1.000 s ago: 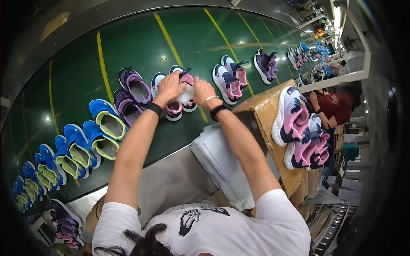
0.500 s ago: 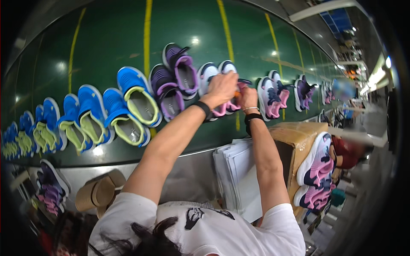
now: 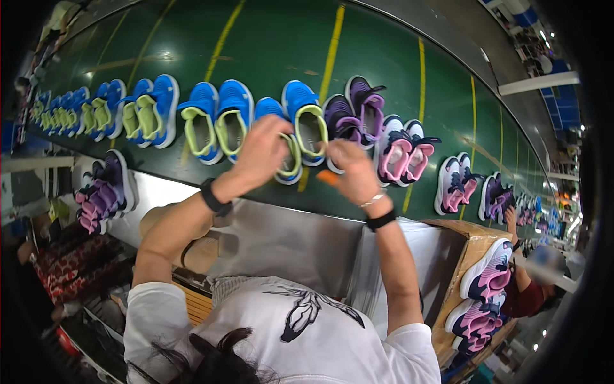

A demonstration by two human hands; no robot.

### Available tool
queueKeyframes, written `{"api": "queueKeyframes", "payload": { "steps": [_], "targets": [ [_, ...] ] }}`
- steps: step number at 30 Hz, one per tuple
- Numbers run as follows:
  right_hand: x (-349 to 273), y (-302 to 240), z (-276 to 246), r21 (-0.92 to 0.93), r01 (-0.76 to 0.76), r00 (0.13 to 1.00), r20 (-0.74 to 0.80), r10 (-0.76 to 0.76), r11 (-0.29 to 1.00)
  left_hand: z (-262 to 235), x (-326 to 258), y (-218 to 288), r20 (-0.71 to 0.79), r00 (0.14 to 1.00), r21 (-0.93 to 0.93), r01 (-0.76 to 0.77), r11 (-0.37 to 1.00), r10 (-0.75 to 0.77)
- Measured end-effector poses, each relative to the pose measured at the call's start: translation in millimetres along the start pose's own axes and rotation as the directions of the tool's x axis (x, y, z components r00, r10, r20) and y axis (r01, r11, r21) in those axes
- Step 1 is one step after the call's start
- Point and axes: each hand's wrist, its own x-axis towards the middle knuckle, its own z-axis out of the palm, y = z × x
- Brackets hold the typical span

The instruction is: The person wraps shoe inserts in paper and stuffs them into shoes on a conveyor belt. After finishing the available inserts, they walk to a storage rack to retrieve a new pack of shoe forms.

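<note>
My left hand (image 3: 261,151) is over the near blue shoe (image 3: 268,107) of a blue pair, its fingers smeared and bent by the lime-green collar; I cannot tell if it grips. My right hand (image 3: 353,170) is closed round a small orange tool (image 3: 328,177), mostly hidden, close to the other blue shoe (image 3: 301,94) of that pair. Just beyond the right hand sits a dark purple pair, its near shoe (image 3: 338,114) partly covered and its far shoe (image 3: 369,120) in full view. A white-and-navy shoe with pink lining (image 3: 393,152) stands to the right.
Shoes in pairs line the green belt (image 3: 275,38), blue at left, pink and purple at right. A cardboard box (image 3: 455,262) with pink shoes (image 3: 489,272) against it stands at right, beside white sheets (image 3: 403,249). Purple shoes (image 3: 105,189) are at left. A co-worker (image 3: 527,291) is at far right.
My view has swung left. Both hands have left the pink-lined pair, passed the purple pair and come apart, the left one now over the blue pair. The orange tool stays in the right hand.
</note>
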Motion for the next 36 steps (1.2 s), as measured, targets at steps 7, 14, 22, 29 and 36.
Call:
{"api": "queueKeyframes", "payload": {
  "steps": [7,14,22,29,36],
  "targets": [
    [5.7,-5.9,54.3,-0.32,-0.076,0.918,0.347,0.192,0.944,-48.5,-50.2,-94.2,0.505,0.837,0.439,-0.04,0.898,-0.21],
    [-59.1,-42.5,3.5,0.066,-0.17,0.983,-0.055,0.174,0.983,15.8,-13.5,-141.6,0.33,0.928,0.258,0.088,0.962,-0.173],
    [-290.6,-170.9,-71.6,0.399,-0.289,0.796,-0.405,0.45,0.87,-21.8,-3.6,84.3,0.663,0.745,-0.338,0.205,0.919,0.078],
    [-468.0,-339.5,-57.3,0.357,-0.802,0.375,-0.324,0.869,0.479,2.4,-73.6,267.9,0.608,0.144,-0.758,-0.187,0.625,0.781],
    [-572.4,-432.2,-47.6,0.488,-0.87,-0.134,-0.368,0.92,0.068,104.0,-223.9,386.1,0.488,-0.314,-0.869,-0.261,0.42,0.814]
  ]
}}
